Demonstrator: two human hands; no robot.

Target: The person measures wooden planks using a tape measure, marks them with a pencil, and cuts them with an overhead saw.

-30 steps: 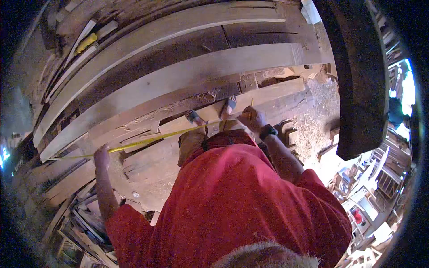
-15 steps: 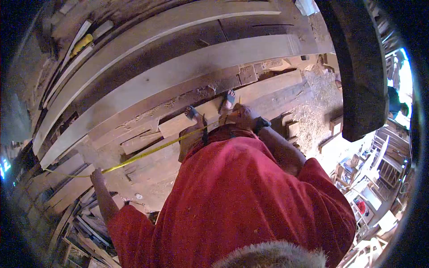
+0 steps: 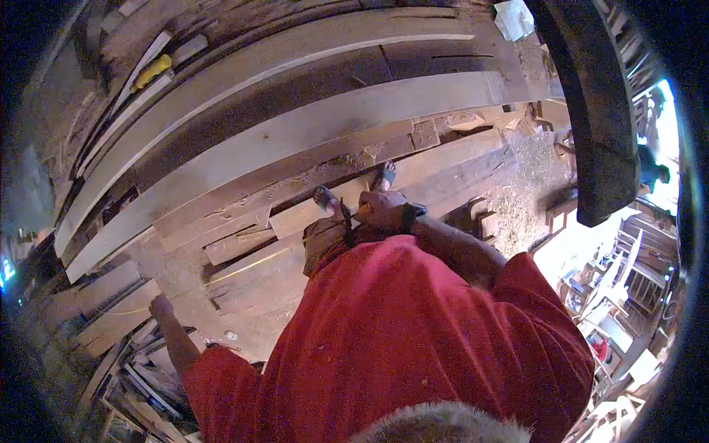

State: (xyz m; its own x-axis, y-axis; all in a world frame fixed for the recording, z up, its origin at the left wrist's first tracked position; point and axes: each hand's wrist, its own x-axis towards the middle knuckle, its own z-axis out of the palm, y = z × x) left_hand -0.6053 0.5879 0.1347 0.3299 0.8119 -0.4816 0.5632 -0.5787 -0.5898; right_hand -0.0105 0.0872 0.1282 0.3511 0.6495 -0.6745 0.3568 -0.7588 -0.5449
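A yellow tape measure (image 3: 255,263) stretches across in front of me, its blade turned nearly edge-on and looking thin. My left hand (image 3: 160,306), out at the left with the arm extended, is closed on the blade; a short length of tape goes on past it over a plank. My right hand (image 3: 382,210) is closed at my waist, in line with the other end of the tape; what lies inside its fingers is mostly hidden. A dark band (image 3: 410,215) circles the right wrist.
A long pale board (image 3: 295,129) lies ahead of my feet, with another long board (image 3: 310,52) beyond it. A dark beam (image 3: 600,118) rises close at the right. Scrap wood (image 3: 151,376) is heaped at lower left. A yellow-handled tool (image 3: 153,72) rests at upper left.
The tape has turned from showing its broad face to nearly edge-on. My right hand has drawn slightly left and down toward my waist. My left hand has dipped a little.
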